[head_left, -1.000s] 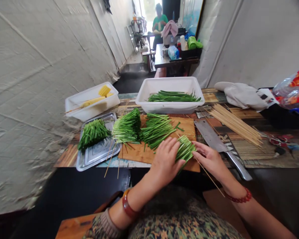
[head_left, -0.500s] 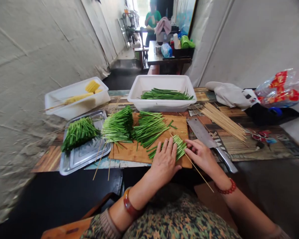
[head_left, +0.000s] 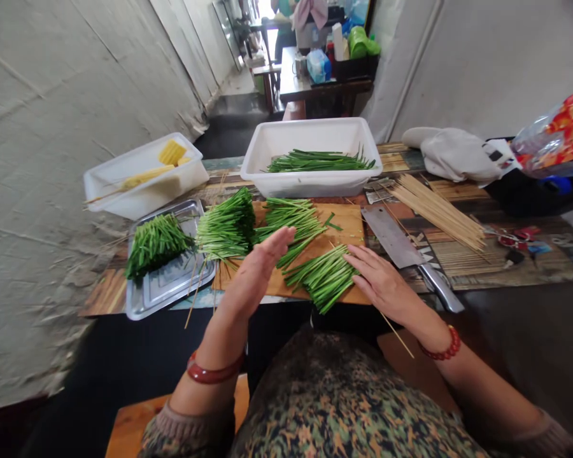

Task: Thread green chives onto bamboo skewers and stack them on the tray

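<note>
My left hand [head_left: 254,280] is raised edge-on at the front of the wooden cutting board [head_left: 346,224], fingers stretched out and holding nothing. My right hand [head_left: 386,286] rests with extended fingers on the right end of a flat row of cut garlic chives [head_left: 321,277]. A thin bamboo skewer [head_left: 399,337] sticks out from under that hand toward me; its tip shows at the far side of the row. Further left on the board lie a loose pile of chives [head_left: 293,219] and a thick skewered stack of chives [head_left: 225,226].
A cleaver [head_left: 394,238] lies right of the board, near a bundle of bamboo skewers [head_left: 439,213]. On the left, a metal tray [head_left: 172,296] holds more chives. Behind stand a white tub [head_left: 310,186] with chives and another tub [head_left: 160,200] with corn. A person [head_left: 284,32] is in the background.
My left hand has lifted off the chives and moved left, uncovering the row. My right hand stays at the row's right end, its fingers now lying over it. The view has tilted downward.
</note>
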Demonstrator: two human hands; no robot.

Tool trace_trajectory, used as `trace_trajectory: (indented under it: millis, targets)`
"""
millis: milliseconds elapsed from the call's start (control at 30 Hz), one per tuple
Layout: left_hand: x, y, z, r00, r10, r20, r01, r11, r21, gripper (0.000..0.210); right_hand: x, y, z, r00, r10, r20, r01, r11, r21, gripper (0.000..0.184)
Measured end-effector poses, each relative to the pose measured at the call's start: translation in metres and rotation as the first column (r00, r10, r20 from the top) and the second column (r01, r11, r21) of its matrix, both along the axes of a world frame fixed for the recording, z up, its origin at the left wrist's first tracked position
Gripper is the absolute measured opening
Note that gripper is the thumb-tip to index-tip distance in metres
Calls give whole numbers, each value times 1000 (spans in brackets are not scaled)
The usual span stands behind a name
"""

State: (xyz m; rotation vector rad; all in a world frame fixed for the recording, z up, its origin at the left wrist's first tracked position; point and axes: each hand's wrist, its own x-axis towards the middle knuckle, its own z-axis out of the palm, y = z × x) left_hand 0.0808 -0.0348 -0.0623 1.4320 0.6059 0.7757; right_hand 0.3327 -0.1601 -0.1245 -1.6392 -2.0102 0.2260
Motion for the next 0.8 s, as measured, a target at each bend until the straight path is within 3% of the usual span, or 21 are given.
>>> trace_trajectory:
  millis: [100,167,233,367,433,500,667,800]
  targets:
    - [-23,-4,1,998,68,1,-68,998,-3,66,-3,-2,7,998,29,55,-29,1000,-10,55]
    - [-34,-12,0,989,53,-135,-36,991,130,63,-8,-2,15,990,92,104,-90,996,-25,61]
    - [-39,-22,-2,942,9,-336,95,952,291,61,-13,-2,21,974,175,144,-170,985,-41,70]
    - [-37,-36,-10,748,7,-663,445,737,510,71,-21,2,22,937,281,206,-276,960,-52,87]
    - [-33,-38,-18,666,99,-739,530,634,563,75,-23,3,18,927,292,234,-288,956,-53,88]
    - [-29,-37,-27,615,184,-766,561,581,590,76,-24,3,13,921,295,255,-290,955,-57,89]
    - [-30,-29,-37,604,223,-765,556,570,605,72,-26,2,6,907,300,295,-291,954,-73,94]
    - [-41,-23,-27,705,134,-697,477,637,605,66,-25,2,8,905,307,293,-298,951,-77,93]
